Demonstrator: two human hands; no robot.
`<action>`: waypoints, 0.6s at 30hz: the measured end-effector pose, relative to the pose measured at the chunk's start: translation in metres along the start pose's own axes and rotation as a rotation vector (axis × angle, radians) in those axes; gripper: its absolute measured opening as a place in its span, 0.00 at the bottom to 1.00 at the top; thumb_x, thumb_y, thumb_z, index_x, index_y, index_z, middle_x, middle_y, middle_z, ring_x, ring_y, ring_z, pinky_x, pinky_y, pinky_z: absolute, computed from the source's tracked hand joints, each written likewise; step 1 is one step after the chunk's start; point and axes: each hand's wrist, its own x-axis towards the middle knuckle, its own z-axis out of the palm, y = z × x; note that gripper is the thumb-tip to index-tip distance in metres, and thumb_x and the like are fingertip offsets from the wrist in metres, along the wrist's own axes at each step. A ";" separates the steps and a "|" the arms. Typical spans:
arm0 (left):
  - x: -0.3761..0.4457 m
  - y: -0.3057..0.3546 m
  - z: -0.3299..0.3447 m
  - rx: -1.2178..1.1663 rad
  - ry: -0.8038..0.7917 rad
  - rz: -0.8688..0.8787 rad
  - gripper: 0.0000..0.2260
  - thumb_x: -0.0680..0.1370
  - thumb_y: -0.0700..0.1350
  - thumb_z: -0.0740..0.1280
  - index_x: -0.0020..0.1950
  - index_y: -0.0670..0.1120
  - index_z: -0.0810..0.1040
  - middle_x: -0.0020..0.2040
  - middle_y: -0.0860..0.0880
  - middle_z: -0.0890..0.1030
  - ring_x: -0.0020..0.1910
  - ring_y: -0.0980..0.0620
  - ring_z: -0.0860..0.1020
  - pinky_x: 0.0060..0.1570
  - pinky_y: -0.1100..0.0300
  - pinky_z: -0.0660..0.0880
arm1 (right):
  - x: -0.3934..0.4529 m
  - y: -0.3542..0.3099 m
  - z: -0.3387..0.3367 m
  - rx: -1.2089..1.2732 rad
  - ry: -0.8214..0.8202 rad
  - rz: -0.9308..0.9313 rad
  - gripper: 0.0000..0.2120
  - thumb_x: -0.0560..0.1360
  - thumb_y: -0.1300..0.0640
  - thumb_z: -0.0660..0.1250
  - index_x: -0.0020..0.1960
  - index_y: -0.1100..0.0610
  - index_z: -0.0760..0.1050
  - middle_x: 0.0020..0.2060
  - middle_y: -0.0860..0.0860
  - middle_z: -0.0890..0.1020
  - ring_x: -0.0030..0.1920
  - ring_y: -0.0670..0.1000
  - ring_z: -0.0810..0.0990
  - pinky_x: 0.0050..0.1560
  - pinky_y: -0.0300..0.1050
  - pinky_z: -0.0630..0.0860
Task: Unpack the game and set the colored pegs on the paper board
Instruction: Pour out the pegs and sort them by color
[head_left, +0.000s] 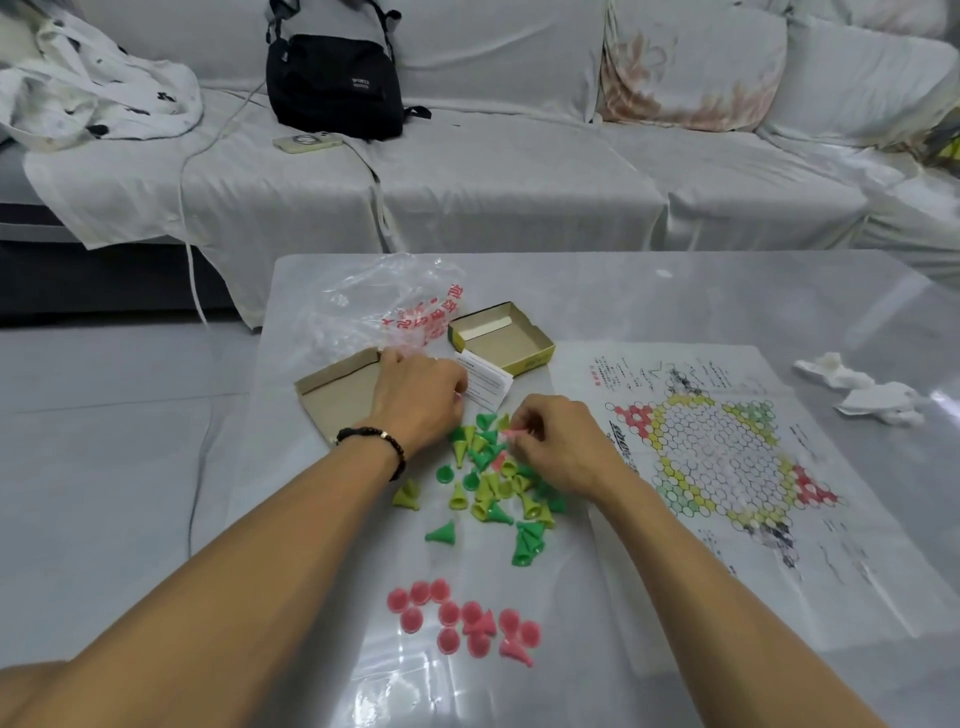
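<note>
Pink pegs (465, 621) grouped closest in. Beyond, mixed green and yellow pile (493, 483) between both hands. Right hand (558, 444) pinching a pink peg (514, 432) (lying sideways); left hand (418, 395) curled, contents unclear. Paper board (727, 467) just right, nearer the right hand.

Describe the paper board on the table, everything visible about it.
The paper board is a thin white sheet, creased from folding, lying flat on the grey table, right of the mixed green and yellow pegs. It shows a printed star of small circles: white in the middle, a yellow ring, red and green points. Small print and drawings surround the star, too blurred to read. No pegs stand on it. The right hand hovers at its left edge.
</note>
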 end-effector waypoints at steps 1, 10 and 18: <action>0.001 0.002 0.001 -0.009 -0.010 -0.010 0.08 0.77 0.47 0.63 0.51 0.53 0.81 0.46 0.53 0.82 0.48 0.50 0.77 0.55 0.51 0.62 | -0.002 0.000 -0.002 0.052 -0.009 -0.027 0.04 0.74 0.57 0.70 0.49 0.52 0.78 0.41 0.46 0.80 0.41 0.44 0.77 0.43 0.38 0.75; -0.006 0.002 -0.002 -0.190 0.149 0.037 0.10 0.80 0.43 0.61 0.57 0.47 0.79 0.50 0.48 0.81 0.48 0.47 0.77 0.51 0.52 0.69 | 0.000 -0.014 0.000 -0.127 -0.133 -0.096 0.04 0.74 0.59 0.68 0.44 0.53 0.81 0.41 0.48 0.84 0.42 0.48 0.80 0.44 0.41 0.76; -0.054 -0.005 -0.026 -0.463 0.132 0.096 0.10 0.78 0.42 0.68 0.58 0.46 0.81 0.48 0.50 0.81 0.44 0.55 0.76 0.49 0.60 0.74 | -0.007 -0.016 0.005 -0.147 0.068 -0.066 0.08 0.77 0.57 0.63 0.41 0.52 0.77 0.37 0.46 0.81 0.38 0.48 0.78 0.43 0.46 0.74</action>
